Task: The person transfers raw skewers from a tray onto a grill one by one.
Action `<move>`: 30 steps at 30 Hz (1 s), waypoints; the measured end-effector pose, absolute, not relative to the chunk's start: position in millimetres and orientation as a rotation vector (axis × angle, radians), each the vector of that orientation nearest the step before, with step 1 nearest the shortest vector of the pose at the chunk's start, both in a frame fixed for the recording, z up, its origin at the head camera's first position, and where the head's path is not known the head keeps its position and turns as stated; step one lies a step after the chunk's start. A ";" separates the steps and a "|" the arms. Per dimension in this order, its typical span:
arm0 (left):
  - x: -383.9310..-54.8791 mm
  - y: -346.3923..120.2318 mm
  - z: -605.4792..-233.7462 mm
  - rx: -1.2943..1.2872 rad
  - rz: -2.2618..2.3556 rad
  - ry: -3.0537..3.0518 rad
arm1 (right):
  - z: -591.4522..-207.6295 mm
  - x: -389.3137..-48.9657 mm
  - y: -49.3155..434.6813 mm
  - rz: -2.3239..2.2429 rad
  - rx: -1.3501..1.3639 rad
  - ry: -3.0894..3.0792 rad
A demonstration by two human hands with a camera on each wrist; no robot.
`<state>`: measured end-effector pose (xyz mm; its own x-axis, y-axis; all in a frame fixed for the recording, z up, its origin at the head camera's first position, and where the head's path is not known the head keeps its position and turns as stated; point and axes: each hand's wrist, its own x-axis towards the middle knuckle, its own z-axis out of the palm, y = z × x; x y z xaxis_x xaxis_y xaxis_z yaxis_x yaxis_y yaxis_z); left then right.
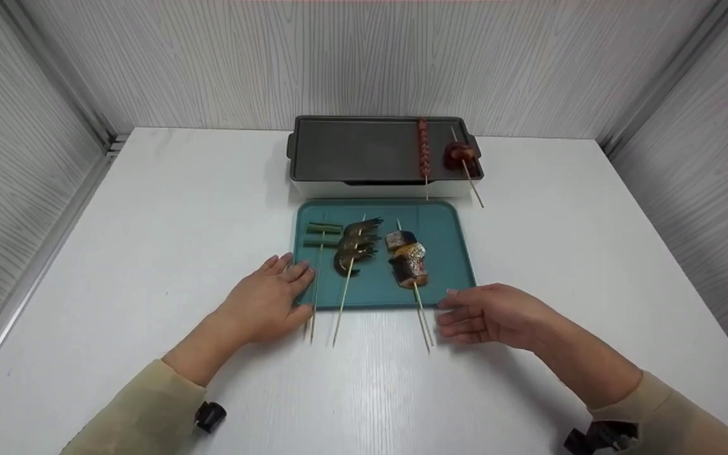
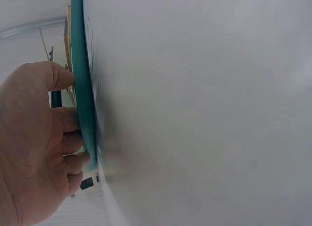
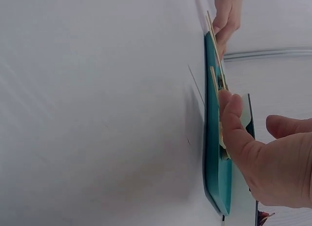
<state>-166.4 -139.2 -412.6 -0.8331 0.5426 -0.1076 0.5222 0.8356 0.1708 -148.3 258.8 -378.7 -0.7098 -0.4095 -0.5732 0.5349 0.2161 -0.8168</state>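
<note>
A teal tray (image 1: 373, 296) lies on the table. My left hand (image 1: 269, 297) rests at its front left corner, fingers at the rim and thumb by the front edge. In the left wrist view, those fingers (image 2: 73, 143) touch the tray's side. Near the front right corner, my right hand (image 1: 497, 314) is held with relaxed fingers, palm towards the tray. On the tray are a skewer of green vegetable pieces (image 1: 324, 229), a shrimp skewer (image 1: 359, 241) and browned chunks on sticks (image 1: 409, 265). Several stick ends jut past the front rim.
Behind the tray stands a dark grill plate (image 1: 357, 148) on a white base (image 1: 320, 189). At its right end lie a thin red skewer (image 1: 424, 148) and a dark red, chunky skewer (image 1: 459, 153), both sticks overhanging the front. White table (image 1: 200, 202) surrounds everything; grey panels (image 1: 364, 63) stand behind.
</note>
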 end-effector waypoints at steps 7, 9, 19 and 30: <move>-167.4 -138.1 -412.8 0.834 0.195 2.859 | -384.2 -142.0 255.3 -1.574 0.114 1.692; -167.3 -137.8 -412.8 0.832 0.195 2.861 | -386.1 -141.3 254.1 -1.573 0.118 1.682; -166.6 -139.7 -411.8 0.868 0.205 2.871 | -397.0 -141.8 245.9 -1.583 0.127 1.643; -167.0 -140.5 -413.2 0.884 0.214 2.883 | -403.2 -145.2 238.8 -1.585 0.154 1.628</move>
